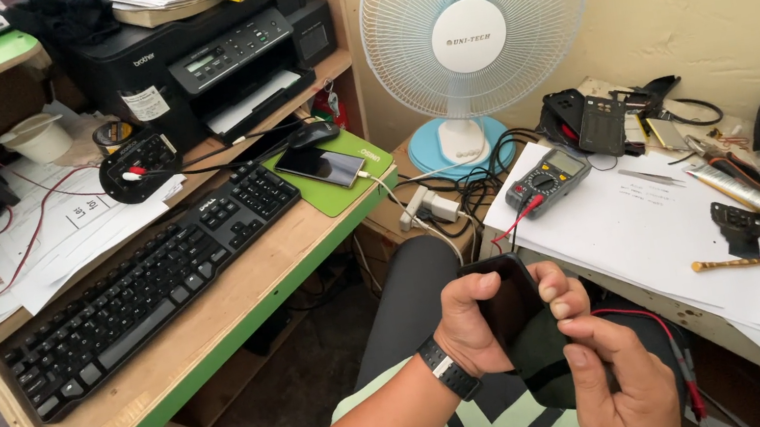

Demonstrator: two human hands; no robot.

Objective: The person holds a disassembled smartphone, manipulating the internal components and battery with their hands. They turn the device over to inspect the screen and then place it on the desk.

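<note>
My left hand (471,325), with a black watch on the wrist, grips a small black device (509,296) held over my lap. My right hand (611,365) sits just below and right of it, with fingertips touching the device's right edge. A red lead (624,313) runs past my right hand. A second red lead climbs to a grey multimeter (548,179) on the white paper (641,236) covering the desk to the right.
A black keyboard (143,286) lies on a wooden tray with a green edge at left, with a phone (326,165) on a green mat and a printer (209,54) behind. A white fan (468,33), a power strip (433,204), a screwdriver (732,263) and scattered tools occupy the right desk.
</note>
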